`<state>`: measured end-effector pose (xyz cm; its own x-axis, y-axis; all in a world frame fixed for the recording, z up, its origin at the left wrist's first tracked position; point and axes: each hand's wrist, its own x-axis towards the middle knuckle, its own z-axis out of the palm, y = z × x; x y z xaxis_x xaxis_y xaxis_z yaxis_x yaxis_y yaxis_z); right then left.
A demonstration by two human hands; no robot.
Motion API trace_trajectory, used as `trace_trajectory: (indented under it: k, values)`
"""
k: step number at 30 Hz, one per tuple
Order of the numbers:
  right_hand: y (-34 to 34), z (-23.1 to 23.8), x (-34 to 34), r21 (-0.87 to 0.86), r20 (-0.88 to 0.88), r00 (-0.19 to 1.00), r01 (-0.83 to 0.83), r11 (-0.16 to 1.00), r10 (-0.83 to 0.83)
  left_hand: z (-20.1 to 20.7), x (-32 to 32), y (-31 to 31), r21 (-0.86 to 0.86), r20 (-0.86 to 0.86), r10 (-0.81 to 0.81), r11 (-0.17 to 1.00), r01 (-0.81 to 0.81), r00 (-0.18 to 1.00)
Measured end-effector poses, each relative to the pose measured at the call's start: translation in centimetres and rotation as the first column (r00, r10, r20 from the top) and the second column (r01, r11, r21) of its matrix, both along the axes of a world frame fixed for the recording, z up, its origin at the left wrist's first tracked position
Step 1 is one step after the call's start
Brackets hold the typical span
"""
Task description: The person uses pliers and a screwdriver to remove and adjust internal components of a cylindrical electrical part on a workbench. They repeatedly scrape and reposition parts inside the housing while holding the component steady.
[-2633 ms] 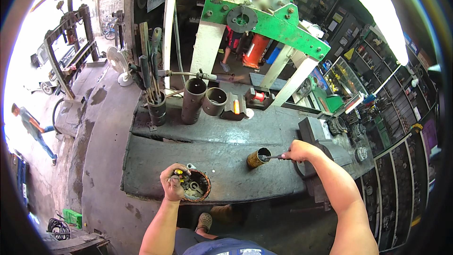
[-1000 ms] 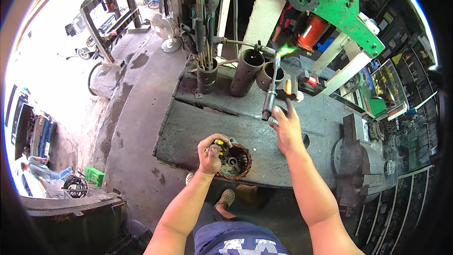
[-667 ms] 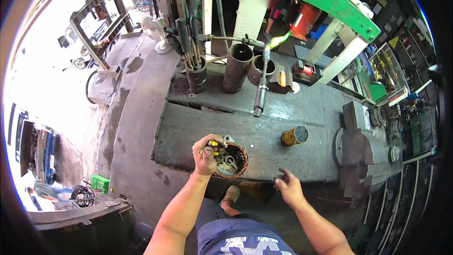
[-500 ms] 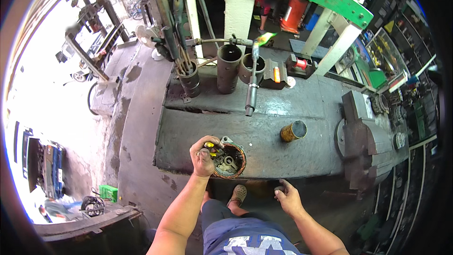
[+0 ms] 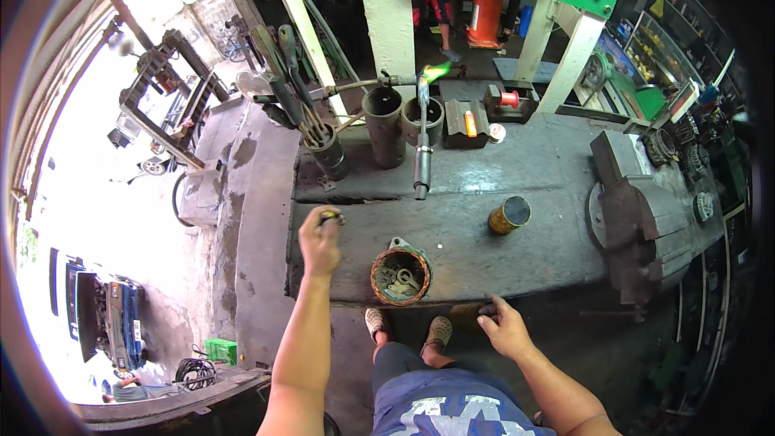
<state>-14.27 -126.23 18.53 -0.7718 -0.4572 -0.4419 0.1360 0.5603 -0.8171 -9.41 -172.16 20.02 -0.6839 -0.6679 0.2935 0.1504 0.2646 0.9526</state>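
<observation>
My left hand (image 5: 320, 244) is raised over the left part of the bench, its fingers closed around a small yellow and dark object (image 5: 328, 216) whose kind I cannot make out. To its right, at the bench's front edge, sits a round stator housing (image 5: 375, 280) with copper windings around its rim and loose metal parts (image 5: 404, 281) inside. My right hand (image 5: 507, 331) hovers by the front edge, thumb and forefinger apart, and nothing shows between them. A yellowish-brown can (image 5: 502, 218) with a dark top stands on the bench beyond it.
A lit gas torch (image 5: 422, 168) with a green-yellow flame leans at the back. Beside it are metal cylinders (image 5: 384, 133) and a can of tools (image 5: 327, 157). A spool of red wire (image 5: 508, 99) stands back right. A large vise (image 5: 642, 214) occupies the bench's right end.
My left hand has moved left and up from the stator housing with the yellow and dark object. The housing now shows fully. My right hand stays near the front edge; the view has shifted slightly.
</observation>
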Motion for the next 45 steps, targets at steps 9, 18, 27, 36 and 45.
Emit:
trace_trajectory:
  k: [9, 18, 27, 36, 45]
  values:
    - [-4.5, 1.6, 0.7, -0.021, -0.036, 0.976, -0.214, 0.977, 0.213, -5.5, -2.5, -0.4, -0.457, 0.553, 0.183, 0.882, 0.112, 0.813]
    - [-3.3, 3.6, -1.3, 0.029, -0.085, 0.986, -0.138, 0.990, 0.140, -6.4, 3.7, -0.4, -0.355, 0.832, 0.133, 0.873, 0.334, 0.539]
    - [-4.3, 10.2, -1.0, -0.038, -0.612, 0.755, -0.326, 0.944, 0.236, 5.7, 8.2, 2.9, -0.467, 0.735, 0.201, 0.843, 0.268, 0.648]
    - [-8.8, 12.8, 2.9, 0.279, -0.680, 0.461, -0.556, 0.783, 0.570, 15.5, 9.3, 12.7, -0.425, 0.698, -0.415, 0.417, 0.804, 0.584]
    - [0.7, 4.7, 0.8, 0.010, 0.347, 0.927, 0.149, 0.989, -0.143, -2.9, 10.0, 10.5, -0.209, 0.721, -0.063, 0.929, 0.304, 0.690]
